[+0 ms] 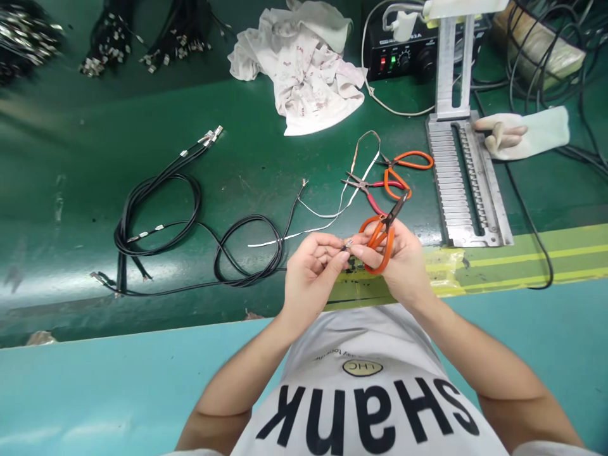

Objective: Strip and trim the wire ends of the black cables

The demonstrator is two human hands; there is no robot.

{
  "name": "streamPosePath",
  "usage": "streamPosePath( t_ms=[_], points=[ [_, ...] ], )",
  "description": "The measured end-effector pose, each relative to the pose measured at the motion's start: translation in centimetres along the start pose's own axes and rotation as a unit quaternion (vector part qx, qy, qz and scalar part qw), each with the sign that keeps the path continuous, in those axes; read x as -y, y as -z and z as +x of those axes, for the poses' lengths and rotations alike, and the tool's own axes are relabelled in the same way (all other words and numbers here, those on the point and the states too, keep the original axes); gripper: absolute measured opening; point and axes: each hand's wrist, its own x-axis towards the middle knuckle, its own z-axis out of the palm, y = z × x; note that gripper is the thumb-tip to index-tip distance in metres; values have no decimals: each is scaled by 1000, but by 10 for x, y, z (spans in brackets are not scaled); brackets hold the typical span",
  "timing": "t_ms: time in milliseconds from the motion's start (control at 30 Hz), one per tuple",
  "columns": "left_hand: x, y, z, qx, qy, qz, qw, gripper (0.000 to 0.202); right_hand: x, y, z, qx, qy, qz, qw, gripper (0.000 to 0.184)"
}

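My left hand (311, 266) is closed in a pinch on the end of a black cable (247, 247), at a small metal terminal (348, 244) between both hands. My right hand (401, 256) grips orange-handled scissors (380, 234), blades pointing up and away, while its fingertips also touch the terminal. The black cable loops away to the left over the green mat (247, 164). Both hands hover just above the near table edge.
A second pair of orange scissors (403, 168) and red-handled pliers (365, 187) lie behind my hands. A metal ribbed fixture (463, 183), a white glove (522, 133), a black control box (403, 57), a crumpled cloth (308, 63) and cable bundles (156, 209) lie around.
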Motion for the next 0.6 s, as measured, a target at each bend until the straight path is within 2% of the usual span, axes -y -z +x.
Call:
streamPosePath(
  t_ms=[233,600],
  points=[
    [1,2,0,18,2,-21,1000,24,-1,2,1,16,8,19,1000,39],
    [5,1,-1,9,-2,-33,999,25,-4,2,0,11,13,6,1000,37]
  ],
)
